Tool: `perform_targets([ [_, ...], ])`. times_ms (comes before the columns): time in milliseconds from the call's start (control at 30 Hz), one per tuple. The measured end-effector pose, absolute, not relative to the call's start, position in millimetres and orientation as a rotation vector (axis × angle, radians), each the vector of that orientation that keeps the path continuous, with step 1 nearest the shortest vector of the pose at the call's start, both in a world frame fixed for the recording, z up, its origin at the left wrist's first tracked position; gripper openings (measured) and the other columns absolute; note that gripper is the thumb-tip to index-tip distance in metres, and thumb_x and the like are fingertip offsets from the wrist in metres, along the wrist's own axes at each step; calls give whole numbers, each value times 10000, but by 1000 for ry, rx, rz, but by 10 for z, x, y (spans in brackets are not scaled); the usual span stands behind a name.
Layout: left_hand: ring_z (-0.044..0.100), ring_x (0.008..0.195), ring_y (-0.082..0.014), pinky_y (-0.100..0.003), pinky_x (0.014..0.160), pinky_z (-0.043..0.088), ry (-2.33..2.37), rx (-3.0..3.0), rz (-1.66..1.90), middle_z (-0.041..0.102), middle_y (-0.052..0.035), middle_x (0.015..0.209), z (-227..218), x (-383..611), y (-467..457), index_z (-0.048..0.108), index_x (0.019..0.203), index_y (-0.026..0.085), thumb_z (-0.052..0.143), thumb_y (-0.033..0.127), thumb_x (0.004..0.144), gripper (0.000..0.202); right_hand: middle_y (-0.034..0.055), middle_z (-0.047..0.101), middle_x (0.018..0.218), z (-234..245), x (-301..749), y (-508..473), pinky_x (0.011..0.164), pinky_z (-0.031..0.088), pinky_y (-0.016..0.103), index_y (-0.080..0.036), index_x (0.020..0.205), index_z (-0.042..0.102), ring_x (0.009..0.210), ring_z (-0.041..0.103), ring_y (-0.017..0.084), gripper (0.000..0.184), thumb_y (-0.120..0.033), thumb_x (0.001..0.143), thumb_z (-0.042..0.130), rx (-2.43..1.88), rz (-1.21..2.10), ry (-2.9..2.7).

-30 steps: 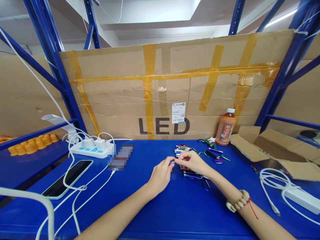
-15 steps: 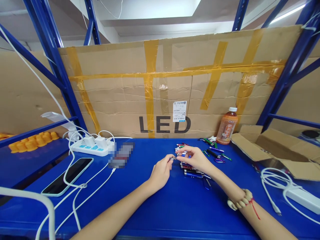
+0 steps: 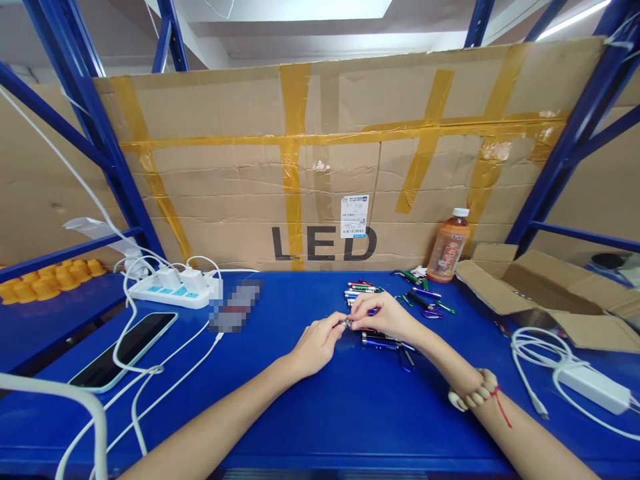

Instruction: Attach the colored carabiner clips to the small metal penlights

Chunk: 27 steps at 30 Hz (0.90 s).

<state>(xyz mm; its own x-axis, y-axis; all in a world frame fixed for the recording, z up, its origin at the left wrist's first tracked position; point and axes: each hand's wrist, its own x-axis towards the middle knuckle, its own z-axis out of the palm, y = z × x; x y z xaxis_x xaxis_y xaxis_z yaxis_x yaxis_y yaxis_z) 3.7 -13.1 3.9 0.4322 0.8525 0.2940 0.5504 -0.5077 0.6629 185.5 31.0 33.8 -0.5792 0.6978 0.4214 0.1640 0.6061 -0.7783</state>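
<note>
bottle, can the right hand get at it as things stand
Probably yes: only low, loose torches seem to lie between the right hand and the bottle, though that hand is busy at a shiny part with the left hand.

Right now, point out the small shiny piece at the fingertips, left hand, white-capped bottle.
small shiny piece (image 3: 347,323), head view: exposed part
left hand (image 3: 316,345), head view: back of hand
white-capped bottle (image 3: 448,249), head view: printed side

It's bright and even in here, a tube lamp (image 3: 575,19) glowing upper right. The tape (image 3: 497,148) glints; the desk (image 3: 300,427) has a soft sheen. Wide-angle stretch tilts the posts (image 3: 565,153) outward, blocky pixels mask a patch (image 3: 236,307) by the power strip (image 3: 193,297), and the small shiny piece (image 3: 347,323) looks soft.
</note>
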Motion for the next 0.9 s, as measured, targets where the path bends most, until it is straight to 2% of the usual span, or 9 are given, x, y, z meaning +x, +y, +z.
perform_targets([
  [233,436,576,-99,-212,556,302,1215,2233,780,516,30,680,31,7,-133,466,940,196,265,282,898,222,41,576,687,233,1800,296,493,426,228,-139,554,625,550,513,95,320,-445,592,710,-731,1037,-2038],
  [433,433,572,-103,-208,573,322,1210,2256,774,506,30,675,13,6,-152,422,919,196,265,252,892,169,39,560,678,228,1774,266,494,431,230,-145,528,579,547,503,97,359,-476,579,707,-783,989,-2040],
  [667,479,603,-115,-212,583,332,1248,2273,851,521,22,681,14,19,-173,425,889,199,305,228,874,124,-13,486,503,268,1661,154,398,346,206,-140,521,499,385,436,63,411,-482,523,727,-989,1073,-1927],
  [767,508,643,-121,-217,609,349,1293,2270,943,547,11,722,13,34,-182,433,874,200,314,213,871,120,-33,459,395,280,1591,107,324,286,188,-146,574,506,311,375,59,391,-480,545,706,-1174,1137,-1836],
  [900,534,742,-144,-234,653,364,1411,2272,994,575,-8,812,14,54,-198,443,848,204,340,205,862,104,-49,444,360,321,1520,59,283,249,166,-135,597,531,271,327,40,325,-422,600,683,-1308,1145,-1738],
])
